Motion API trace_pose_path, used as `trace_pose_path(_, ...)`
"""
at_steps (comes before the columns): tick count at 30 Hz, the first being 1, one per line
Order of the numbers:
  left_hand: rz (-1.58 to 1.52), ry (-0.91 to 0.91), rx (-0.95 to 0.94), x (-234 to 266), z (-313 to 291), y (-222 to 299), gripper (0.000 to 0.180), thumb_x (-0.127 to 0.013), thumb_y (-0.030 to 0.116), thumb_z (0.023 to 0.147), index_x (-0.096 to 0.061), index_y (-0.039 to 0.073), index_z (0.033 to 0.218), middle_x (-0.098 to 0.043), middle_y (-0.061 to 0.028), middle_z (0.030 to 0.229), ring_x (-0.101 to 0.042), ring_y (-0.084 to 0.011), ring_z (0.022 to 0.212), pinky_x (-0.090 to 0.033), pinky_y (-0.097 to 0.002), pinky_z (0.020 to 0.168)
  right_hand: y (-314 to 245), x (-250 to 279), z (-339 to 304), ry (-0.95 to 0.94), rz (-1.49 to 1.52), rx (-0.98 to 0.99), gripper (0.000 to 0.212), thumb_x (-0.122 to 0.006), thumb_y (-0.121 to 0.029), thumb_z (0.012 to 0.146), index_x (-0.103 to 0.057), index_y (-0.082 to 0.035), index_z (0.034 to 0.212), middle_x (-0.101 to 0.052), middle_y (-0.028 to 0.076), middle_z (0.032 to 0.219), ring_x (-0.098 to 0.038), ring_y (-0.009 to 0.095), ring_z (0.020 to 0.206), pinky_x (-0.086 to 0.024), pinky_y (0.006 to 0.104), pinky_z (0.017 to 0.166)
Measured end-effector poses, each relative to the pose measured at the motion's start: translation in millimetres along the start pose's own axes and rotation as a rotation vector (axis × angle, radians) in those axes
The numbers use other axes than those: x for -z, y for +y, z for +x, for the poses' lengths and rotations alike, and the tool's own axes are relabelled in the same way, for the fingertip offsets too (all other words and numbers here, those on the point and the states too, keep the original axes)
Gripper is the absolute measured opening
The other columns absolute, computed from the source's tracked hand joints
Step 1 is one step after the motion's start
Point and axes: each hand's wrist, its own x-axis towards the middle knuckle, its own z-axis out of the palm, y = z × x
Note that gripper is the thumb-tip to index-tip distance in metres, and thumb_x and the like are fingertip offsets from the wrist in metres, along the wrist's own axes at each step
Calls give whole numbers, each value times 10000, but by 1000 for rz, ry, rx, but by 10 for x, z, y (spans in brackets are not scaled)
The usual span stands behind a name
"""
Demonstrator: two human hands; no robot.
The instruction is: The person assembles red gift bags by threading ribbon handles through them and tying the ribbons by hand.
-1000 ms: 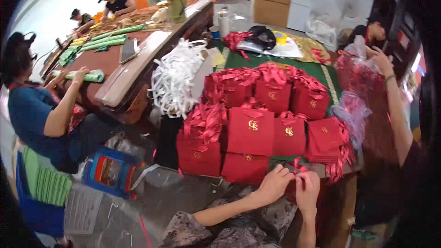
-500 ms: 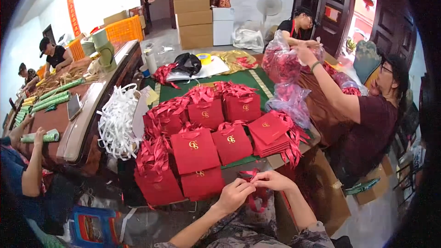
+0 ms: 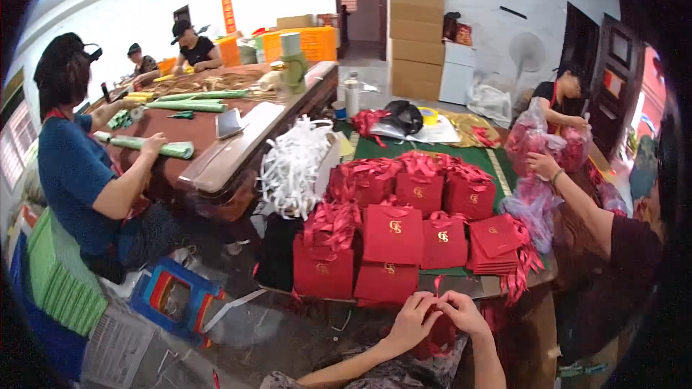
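Close to the table's front edge, my left hand (image 3: 412, 323) and my right hand (image 3: 463, 313) meet with fingertips pinched together. A thin red ribbon (image 3: 437, 285) is between them, one end standing up above the fingers. Below the fingers hangs something red (image 3: 438, 342), partly hidden by my hands; whether it is ribbon or a bag I cannot tell. Just beyond my hands lie stacks of red gift bags (image 3: 389, 282) with gold print and red ribbon handles. A fanned stack of red bags (image 3: 494, 253) lies to the right of these.
White ribbon strips (image 3: 294, 166) hang in a heap at the table's left. On the left, a person in blue (image 3: 86, 166) holds a green roll (image 3: 155, 145) at another table. To the right, a co-worker's arm (image 3: 584, 198) reaches toward clear bags of red pieces (image 3: 526, 140). A blue stool (image 3: 173, 299) stands low left.
The view has swung left, so the table and bags sit further right. My hands stay together on the ribbon, whose end now points upward. The right-hand co-worker's arm reaches lower.
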Motion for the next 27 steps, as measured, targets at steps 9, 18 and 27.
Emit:
trace_pose_path(9,-43,47,-4,38,80,101,262,-749,122,846,-634,26,1060,-617,-184,1125,-604,-379,1073,-500,-435,926,58,-97,22,216,-58,55,159,-642,-142,927,-642,17,919,-659,111,873,-641,196,854,-498,320,784)
trace_pose_path(18,36,24,-10,-89,342,51,258,-775,61,803,-649,45,1028,-633,-158,1065,-623,-347,1034,-517,-404,887,-47,22,106,303,-46,16,182,-634,-170,926,-629,12,915,-653,139,871,-649,237,834,-498,356,769)
trace_pose_path(27,59,-80,13,-382,363,-75,244,-766,43,810,-643,37,1021,-613,-164,1073,-626,-327,988,-520,-394,852,256,163,62,287,96,-167,214,-658,-200,911,-632,12,916,-668,129,880,-646,236,812,-499,349,768)
